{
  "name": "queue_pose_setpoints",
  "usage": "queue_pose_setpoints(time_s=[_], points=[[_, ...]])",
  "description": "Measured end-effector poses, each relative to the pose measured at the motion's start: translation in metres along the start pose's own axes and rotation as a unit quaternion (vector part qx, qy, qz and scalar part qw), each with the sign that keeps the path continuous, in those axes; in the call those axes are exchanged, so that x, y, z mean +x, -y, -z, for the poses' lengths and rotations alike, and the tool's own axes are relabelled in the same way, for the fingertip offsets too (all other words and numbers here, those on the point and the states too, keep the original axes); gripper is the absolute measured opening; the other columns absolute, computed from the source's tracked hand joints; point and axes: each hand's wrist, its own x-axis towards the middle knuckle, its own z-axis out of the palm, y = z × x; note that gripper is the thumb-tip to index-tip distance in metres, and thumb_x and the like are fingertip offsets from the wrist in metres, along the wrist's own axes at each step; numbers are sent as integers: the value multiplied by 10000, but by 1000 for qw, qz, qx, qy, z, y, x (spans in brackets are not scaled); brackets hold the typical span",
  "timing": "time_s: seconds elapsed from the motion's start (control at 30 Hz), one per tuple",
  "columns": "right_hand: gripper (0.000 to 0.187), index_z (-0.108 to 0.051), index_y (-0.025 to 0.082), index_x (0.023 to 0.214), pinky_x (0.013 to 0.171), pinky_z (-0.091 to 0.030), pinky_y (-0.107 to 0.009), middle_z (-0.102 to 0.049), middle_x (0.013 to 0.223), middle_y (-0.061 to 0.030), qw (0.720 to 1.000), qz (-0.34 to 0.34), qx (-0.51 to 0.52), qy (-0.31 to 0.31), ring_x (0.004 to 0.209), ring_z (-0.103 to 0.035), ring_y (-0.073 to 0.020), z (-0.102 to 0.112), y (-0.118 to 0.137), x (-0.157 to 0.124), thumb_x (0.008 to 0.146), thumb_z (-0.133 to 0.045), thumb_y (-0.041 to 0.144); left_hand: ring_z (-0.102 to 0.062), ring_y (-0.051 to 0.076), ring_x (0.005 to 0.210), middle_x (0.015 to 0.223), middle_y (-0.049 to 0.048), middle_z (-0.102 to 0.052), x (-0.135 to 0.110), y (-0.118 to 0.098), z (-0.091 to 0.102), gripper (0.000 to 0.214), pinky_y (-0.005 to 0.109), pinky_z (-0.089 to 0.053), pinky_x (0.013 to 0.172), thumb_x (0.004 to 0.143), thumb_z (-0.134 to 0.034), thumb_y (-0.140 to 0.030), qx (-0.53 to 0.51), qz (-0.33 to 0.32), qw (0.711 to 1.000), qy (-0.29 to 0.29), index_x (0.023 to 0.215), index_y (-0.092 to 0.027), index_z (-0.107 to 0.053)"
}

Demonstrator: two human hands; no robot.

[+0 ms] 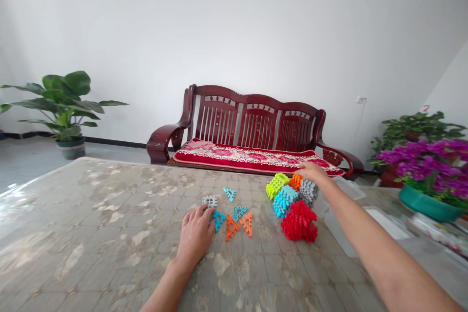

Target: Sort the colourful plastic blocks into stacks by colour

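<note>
My left hand [195, 231] lies on the table with its fingers loosely stretched out. Its fingertips touch the near edge of a grey square building tile [209, 200] with notched edges. Just right of that hand lie a blue triangular tile [219, 220], a teal triangular tile [240, 212] and two orange triangular tiles [231, 227]. A light blue triangular tile [229, 194] is farther back. My right hand [312, 173] reaches over the stacked orange tiles [295, 181], its fingers bent down onto them; the fingertips are partly hidden.
Around the orange stack stand yellow-green tiles [278, 185], blue tiles [285, 201], grey tiles [309, 192] and red tiles [300, 223]. A clear plastic box [338, 226] sits under my right forearm. Purple flowers in a teal pot [427, 202] are at right. Behind the table [109, 234] is a wooden bench [256, 122].
</note>
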Motion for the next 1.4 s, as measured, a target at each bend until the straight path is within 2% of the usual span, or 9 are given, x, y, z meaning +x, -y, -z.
queue_pose_setpoints(time_s=[0.13, 0.3, 0.4, 0.57, 0.7, 0.83, 1.0, 1.17, 1.4], points=[[368, -730, 232, 1101, 868, -478, -340, -722, 1166, -88, 1000, -13, -7, -26, 1081, -653, -287, 0, 18, -7, 752, -624, 287, -558, 254, 1246, 1370, 95, -604, -1, -2, 3, 378, 430, -380, 1087, 901, -499, -202, -1, 0, 1000, 5, 1243, -243, -654], [320, -731, 202, 1073, 953, -482, -323, -743, 1119, -64, 984, 130, 108, -54, 1056, -669, -217, -15, 59, -41, 796, -570, 202, -562, 253, 1242, 1379, 89, -599, -1, -3, 6, 372, 432, -383, 1085, 907, -493, -207, -4, -2, 1000, 10, 1239, -251, -656], [306, -731, 208, 1058, 932, -496, -302, -746, 1094, -51, 962, 223, 157, 3, 1016, -679, -193, -31, 86, -77, 798, -570, 183, -563, 251, 1239, 1373, 89, -603, -1, -3, 6, 376, 425, -382, 1084, 902, -499, -203, -5, -2, 1000, 7, 1240, -252, -656], [372, -714, 210, 1125, 1008, -450, -353, -698, 1182, -83, 926, 337, 86, 144, 1132, -620, -240, -65, 114, -137, 763, -632, 186, -564, 246, 1229, 1365, 84, -604, -1, -2, 4, 362, 416, -382, 1076, 896, -509, -213, -8, -6, 1000, -3, 1221, -261, -661], [470, -659, 177, 1223, 1014, -434, -377, -640, 1248, -128, 929, 317, 43, 188, 1173, -581, -278, -91, 118, -160, 769, -686, 293, -556, 255, 1237, 1368, 93, -602, -1, -2, 4, 366, 431, -378, 1077, 897, -494, -209, -9, -9, 1000, -1, 1224, -247, -656], [394, -670, 197, 1174, 995, -422, -359, -646, 1193, -107, 933, 313, 29, 177, 1145, -569, -267, -104, 118, -168, 803, -672, 332, -550, 250, 1250, 1376, 89, -600, -1, -3, 6, 375, 428, -369, 1086, 900, -486, -204, -10, -4, 1000, 3, 1235, -250, -648], [260, -680, 171, 1105, 997, -397, -362, -672, 1139, -123, 930, 329, -10, 161, 1109, -574, -259, -105, 124, -175, 900, -534, 232, -552, 254, 1250, 1375, 89, -600, -1, -3, 5, 366, 429, -374, 1081, 896, -487, -209, -14, -4, 1000, 0, 1219, -249, -655], [327, -662, 143, 1136, 1003, -388, -374, -661, 1192, -159, 932, 326, -34, 156, 1134, -567, -276, -102, 129, -186, 876, -465, 125, -546, 251, 1261, 1386, 87, -594, -1, -4, 7, 374, 425, -371, 1087, 897, -485, -205, -9, -2, 1000, 8, 1231, -244, -648], [385, -671, 171, 1144, 1012, -393, -304, -685, 1194, -97, 949, 279, 61, 135, 1145, -590, -214, -100, 128, -191, 861, -423, 88, -542, 236, 1264, 1377, 81, -599, -1, -3, 7, 379, 414, -355, 1099, 893, -478, -200, -21, 2, 1000, 8, 1230, -246, -647]])
